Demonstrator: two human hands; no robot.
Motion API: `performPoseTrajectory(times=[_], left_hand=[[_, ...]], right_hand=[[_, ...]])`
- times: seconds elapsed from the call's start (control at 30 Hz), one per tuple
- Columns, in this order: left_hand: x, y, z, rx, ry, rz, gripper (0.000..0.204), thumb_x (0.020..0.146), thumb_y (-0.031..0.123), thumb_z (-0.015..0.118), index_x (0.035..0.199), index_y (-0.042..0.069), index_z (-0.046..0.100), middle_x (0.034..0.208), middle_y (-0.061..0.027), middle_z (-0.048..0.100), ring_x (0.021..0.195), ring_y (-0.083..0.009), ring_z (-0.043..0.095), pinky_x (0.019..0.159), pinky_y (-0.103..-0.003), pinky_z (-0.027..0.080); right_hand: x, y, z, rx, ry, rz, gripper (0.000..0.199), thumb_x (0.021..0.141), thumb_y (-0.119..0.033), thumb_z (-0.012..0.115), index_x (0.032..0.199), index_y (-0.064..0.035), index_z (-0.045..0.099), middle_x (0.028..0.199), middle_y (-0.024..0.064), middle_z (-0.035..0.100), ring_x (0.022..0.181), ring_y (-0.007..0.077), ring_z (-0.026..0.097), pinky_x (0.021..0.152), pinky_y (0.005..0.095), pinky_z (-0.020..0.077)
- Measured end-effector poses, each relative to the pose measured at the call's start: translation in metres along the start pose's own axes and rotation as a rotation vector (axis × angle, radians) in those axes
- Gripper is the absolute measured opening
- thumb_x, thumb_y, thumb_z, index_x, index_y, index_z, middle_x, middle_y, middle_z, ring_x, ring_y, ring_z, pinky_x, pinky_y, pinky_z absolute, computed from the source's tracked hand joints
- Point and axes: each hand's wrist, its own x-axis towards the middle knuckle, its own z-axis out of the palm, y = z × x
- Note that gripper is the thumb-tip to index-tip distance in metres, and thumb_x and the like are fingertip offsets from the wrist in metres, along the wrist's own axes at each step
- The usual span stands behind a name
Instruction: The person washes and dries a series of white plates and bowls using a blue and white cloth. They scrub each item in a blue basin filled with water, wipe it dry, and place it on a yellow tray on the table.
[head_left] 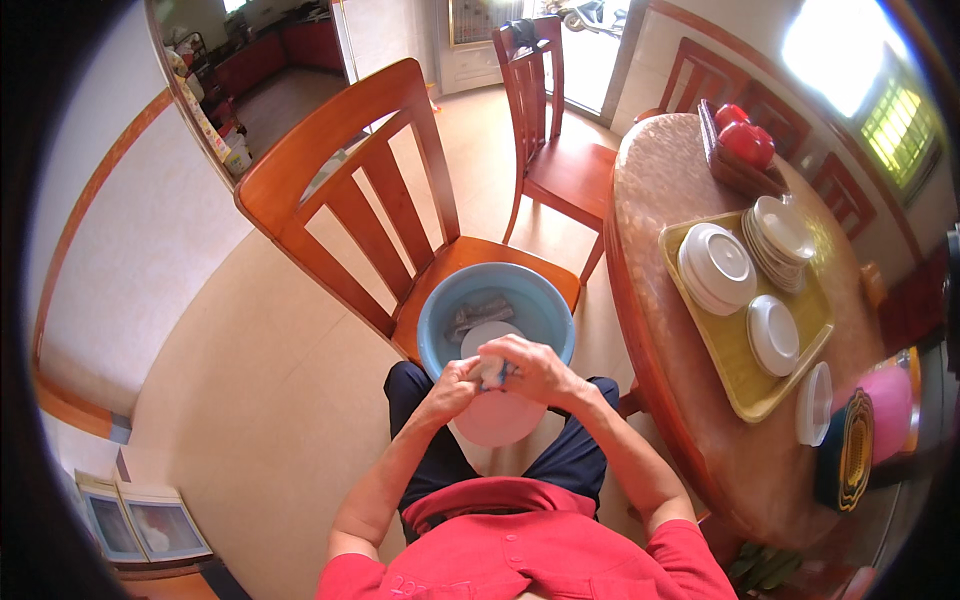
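My left hand (453,391) and my right hand (532,371) meet over the near rim of a blue basin (435,303). Between them they grip a small white thing with blue marks (492,372); fingers cover much of it, so its kind is unclear. Inside the basin, a crumpled grey cloth (478,317) lies beside a white round dish (488,338), partly hidden behind my fingers. Just below my hands, between my knees, is a pale round thing (495,420), its kind not clear.
The basin sits on a wooden chair (408,318). To the right, a round table (640,190) carries a yellow tray (745,398) with stacked white dishes (716,265), a basket of red fruit (745,145), a clear plastic container (815,403). Another chair (565,175) stands farther off.
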Motion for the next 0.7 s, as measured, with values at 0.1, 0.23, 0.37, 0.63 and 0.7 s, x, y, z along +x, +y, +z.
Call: performPoseTrajectory(times=[0.1,0.23,0.37,0.63,0.7], left_hand=[[-0.007,0.022,0.004,-0.097,0.166,0.004,0.023,0.08,0.0,0.051,0.102,0.002,0.056,0.091,-0.0023,0.059,0.082,-0.0085,0.056,0.073,-0.023,0.046],[-0.006,0.028,0.007,-0.187,0.393,0.143,0.018,0.085,0.005,0.054,0.103,0.001,0.057,0.089,-0.0038,0.06,0.078,-0.0093,0.056,0.072,-0.023,0.045],[-0.004,0.03,0.023,-0.123,0.669,0.341,0.018,0.086,0.006,0.054,0.103,0.0,0.057,0.09,-0.0039,0.06,0.08,-0.0088,0.053,0.074,-0.022,0.043],[-0.011,0.052,0.024,-0.142,0.298,0.224,0.036,0.084,0.008,0.057,0.117,0.001,0.045,0.103,-0.006,0.057,0.092,-0.0119,0.054,0.082,-0.025,0.043],[-0.008,0.062,0.016,-0.059,0.192,0.124,0.034,0.083,0.006,0.056,0.116,0.0,0.047,0.104,-0.0069,0.057,0.094,-0.0117,0.053,0.083,-0.026,0.042]], right_hand=[[0.003,0.001,-0.008,0.109,0.087,0.331,0.042,0.074,-0.006,0.066,0.114,-0.0077,0.051,0.095,0.01,0.061,0.085,0.017,0.06,0.072,0.0296,0.0504],[-0.017,0.026,0.015,0.7,0.411,0.528,0.038,0.08,-0.011,0.064,0.115,-0.0078,0.049,0.095,0.0034,0.06,0.081,0.0099,0.058,0.071,0.0265,0.0503],[-0.025,0.021,0.062,1.201,0.765,0.563,0.02,0.086,-0.012,0.058,0.105,-0.0088,0.053,0.093,0.0001,0.058,0.084,0.01,0.057,0.073,0.0258,0.0484],[-0.023,0.019,0.012,1.137,0.594,0.55,0.024,0.082,-0.005,0.061,0.105,-0.0069,0.056,0.092,0.0011,0.061,0.082,0.0095,0.058,0.072,0.026,0.0492],[-0.018,0.013,-0.004,0.823,0.462,0.547,0.033,0.08,-0.001,0.061,0.112,-0.0058,0.054,0.097,0.0032,0.06,0.087,0.0104,0.057,0.076,0.0264,0.0485]])
